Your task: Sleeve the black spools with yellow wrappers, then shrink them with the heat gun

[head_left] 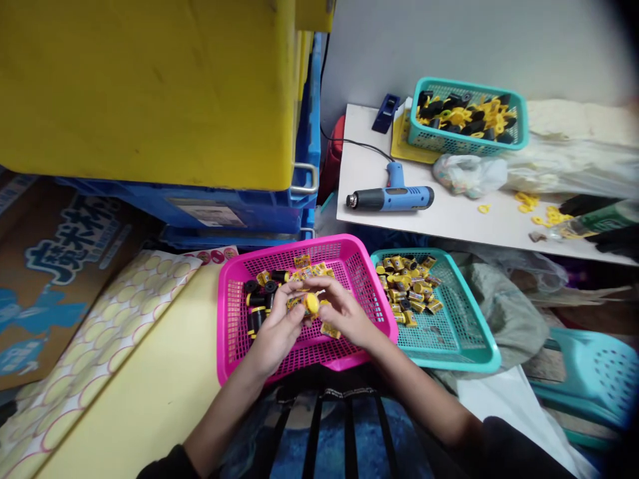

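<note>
Head view: over the pink basket [362, 283], the left hand [279, 326] grasps a yellow-capped cylinder [311, 304]; whether the right hand [349, 316], curled just beside it, also grips cannot be told. The cylinder appears light, stiff and smooth, best held round its sides. The basket's raised rim limits sideways movement; open room lies above.

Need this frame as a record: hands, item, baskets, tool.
left_hand: left hand, grip on yellow-capped piece
right_hand: right hand, beside the piece; contact unclear
below_hands: pink basket, holding yellow labelled pieces and black cylinders
beside_it: lower teal basket, holding yellow labelled pieces
on_table: white table bears upper teal basket of black and yellow parts
tool: blue heat gun, lying on white table, nozzle leftward
</note>
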The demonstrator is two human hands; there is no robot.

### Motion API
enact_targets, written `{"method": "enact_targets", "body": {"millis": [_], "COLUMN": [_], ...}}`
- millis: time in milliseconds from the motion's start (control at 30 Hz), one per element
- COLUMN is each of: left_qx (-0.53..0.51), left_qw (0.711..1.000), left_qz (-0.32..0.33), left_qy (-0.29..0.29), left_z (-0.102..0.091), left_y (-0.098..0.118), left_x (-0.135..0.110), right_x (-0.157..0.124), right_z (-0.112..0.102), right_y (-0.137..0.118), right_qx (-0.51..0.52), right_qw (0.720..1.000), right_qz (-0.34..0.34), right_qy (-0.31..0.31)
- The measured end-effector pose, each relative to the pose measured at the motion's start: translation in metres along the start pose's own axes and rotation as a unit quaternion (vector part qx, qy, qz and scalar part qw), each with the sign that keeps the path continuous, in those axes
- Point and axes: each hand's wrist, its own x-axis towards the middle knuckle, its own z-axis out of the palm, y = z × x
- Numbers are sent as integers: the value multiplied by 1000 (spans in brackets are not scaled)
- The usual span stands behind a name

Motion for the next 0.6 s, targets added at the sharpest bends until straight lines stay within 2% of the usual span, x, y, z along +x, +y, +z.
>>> {"method": "enact_targets", "body": {"millis": [100, 200, 233, 267, 300, 367, 400, 433, 500, 533, 567, 600], "left_qx": [-7, 80, 124, 169, 211, 282, 318, 354, 435, 474, 509, 537], "left_qw": [999, 991, 987, 982, 975, 954, 941, 927, 895, 876, 858, 842], "left_qz": [-13, -1, 16, 36, 58, 86, 87, 82, 66, 59, 53, 49], "left_qy": [-38, -103, -102, -81, -43, 49, 78, 92, 80, 61, 36, 10], "left_z": [8, 1, -7, -18, -29, -51, -60, -66, -69, -68, -65, -63], "left_y": [-2, 2, 7, 12, 17, 28, 31, 33, 32, 28, 24, 19], "left_x": [2, 7, 9, 11, 14, 18, 21, 23, 27, 28, 29, 29], "right_x": [-4, -29, -41, -53, -64, -76, -75, -69, -42, -24, -6, 12], "right_z": [-9, -44, -62, -81, -100, -124, -127, -123, -100, -84, -69, -55], "right_y": [-18, -41, -48, -54, -57, -56, -52, -46, -27, -16, -4, 8], "right_qx": [-139, -284, -359, -441, -518, -627, -654, -659, -610, -580, -563, -562], "right_qw": [988, 953, 925, 884, 840, 765, 744, 745, 790, 807, 805, 791], "right_qz": [-69, -86, -72, -44, -4, 45, 51, 49, 59, 96, 156, 208], "right_qy": [-4, 57, 103, 148, 161, 140, 125, 94, -9, -60, -100, -126]}}
